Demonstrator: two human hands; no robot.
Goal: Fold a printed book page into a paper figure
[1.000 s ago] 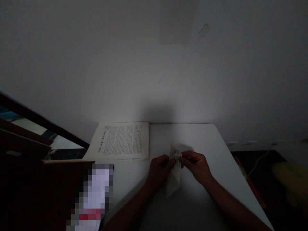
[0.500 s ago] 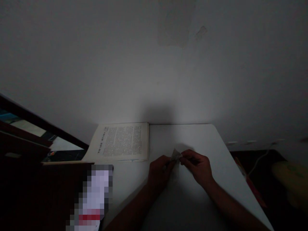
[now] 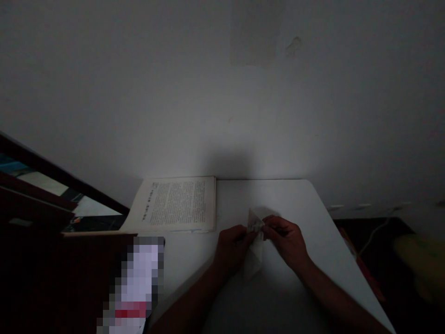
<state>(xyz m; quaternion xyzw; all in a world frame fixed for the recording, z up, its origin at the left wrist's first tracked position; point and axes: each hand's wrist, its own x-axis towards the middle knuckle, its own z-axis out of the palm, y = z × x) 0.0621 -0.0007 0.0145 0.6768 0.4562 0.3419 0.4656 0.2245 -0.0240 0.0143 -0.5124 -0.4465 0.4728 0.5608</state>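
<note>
The room is dim. Both my hands meet over the middle of a white table (image 3: 299,199). My left hand (image 3: 233,246) and my right hand (image 3: 285,239) each pinch a small folded piece of white paper (image 3: 255,243) between thumb and fingers. The paper stands up between the hands, its printed top corner near the fingertips and its lower point hanging toward the tabletop.
An open book (image 3: 175,203) with printed pages lies at the table's back left corner against a plain white wall. Dark reddish furniture (image 3: 52,260) fills the left side. A blurred-out patch sits at bottom left. A cable (image 3: 373,234) runs on the dark floor to the right.
Half a second ago the paper was bunched low between my fingertips. Now it is held up again and its lower part shows. My hands stayed in place.
</note>
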